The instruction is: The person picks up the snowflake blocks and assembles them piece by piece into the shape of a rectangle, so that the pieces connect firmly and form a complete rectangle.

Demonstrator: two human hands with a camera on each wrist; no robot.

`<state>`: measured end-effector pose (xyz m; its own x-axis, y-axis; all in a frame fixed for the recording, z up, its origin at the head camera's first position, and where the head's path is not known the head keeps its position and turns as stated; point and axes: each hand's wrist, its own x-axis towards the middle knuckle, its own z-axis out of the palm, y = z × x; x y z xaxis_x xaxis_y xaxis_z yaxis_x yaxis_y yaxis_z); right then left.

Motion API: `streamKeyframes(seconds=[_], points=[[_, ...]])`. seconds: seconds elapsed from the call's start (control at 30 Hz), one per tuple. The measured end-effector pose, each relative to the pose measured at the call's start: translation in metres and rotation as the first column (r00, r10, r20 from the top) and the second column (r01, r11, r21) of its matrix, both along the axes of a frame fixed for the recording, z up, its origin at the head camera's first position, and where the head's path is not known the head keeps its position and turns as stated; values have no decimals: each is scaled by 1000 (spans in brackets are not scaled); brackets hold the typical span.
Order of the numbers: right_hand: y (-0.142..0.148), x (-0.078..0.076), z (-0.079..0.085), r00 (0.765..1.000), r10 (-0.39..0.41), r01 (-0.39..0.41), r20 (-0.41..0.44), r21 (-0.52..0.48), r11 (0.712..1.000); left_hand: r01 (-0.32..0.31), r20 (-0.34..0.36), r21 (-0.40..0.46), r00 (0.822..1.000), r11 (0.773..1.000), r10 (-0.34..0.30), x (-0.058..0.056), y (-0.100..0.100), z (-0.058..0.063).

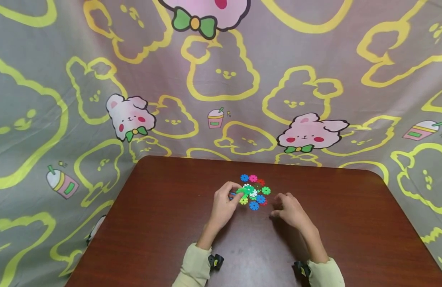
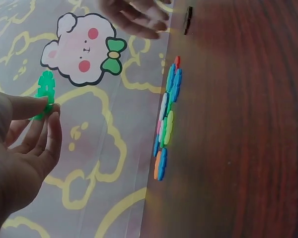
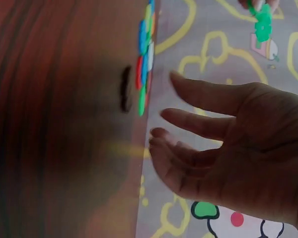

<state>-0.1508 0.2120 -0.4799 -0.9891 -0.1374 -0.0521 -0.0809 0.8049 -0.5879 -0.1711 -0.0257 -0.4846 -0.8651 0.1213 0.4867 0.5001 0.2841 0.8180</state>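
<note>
My left hand (image 1: 222,205) pinches green notched plastic discs (image 2: 45,87) between thumb and fingers, raised above the table. They look like snowflake building discs, one overlapping another. Over the table to the right, my right hand (image 1: 292,211) holds nothing, its fingers apart and loosely bent, as the right wrist view also shows. Between the hands lies a loose cluster of similar discs, among them a blue disc (image 1: 254,205), a pink disc (image 1: 253,178) and a light green disc (image 1: 266,190). A small dark piece (image 3: 125,89) appears beside the cluster, blurred in the right wrist view.
The brown wooden table (image 1: 163,223) has rounded far corners. Behind it and at both sides hangs a grey curtain (image 1: 242,52) with yellow outlines and cartoon rabbits. Light sleeves (image 1: 193,263) and dark wrist straps (image 1: 216,261) are on both arms.
</note>
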Motion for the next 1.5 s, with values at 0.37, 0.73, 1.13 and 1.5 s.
streamKeyframes(seconds=[0.37, 0.73, 1.13, 1.5], points=[[7, 0, -14, 991, 37, -52, 126, 118, 992, -20, 19, 55, 1000, 998, 19, 0, 0, -2], [0, -2, -17, 995, 37, -47, 92, 112, 993, -27, 50, 23, 998, 999, 26, 1, -1, -2], [2, -2, -18, 1000, 26, -25, 12, -24, 999, -31, 48, -2, 998, 1000, 31, 2, -2, -5], [6, 1, 15, 996, -69, 30, -63, -484, 875, 7, 71, 13, 997, 1000, -8, 2, -1, -2]])
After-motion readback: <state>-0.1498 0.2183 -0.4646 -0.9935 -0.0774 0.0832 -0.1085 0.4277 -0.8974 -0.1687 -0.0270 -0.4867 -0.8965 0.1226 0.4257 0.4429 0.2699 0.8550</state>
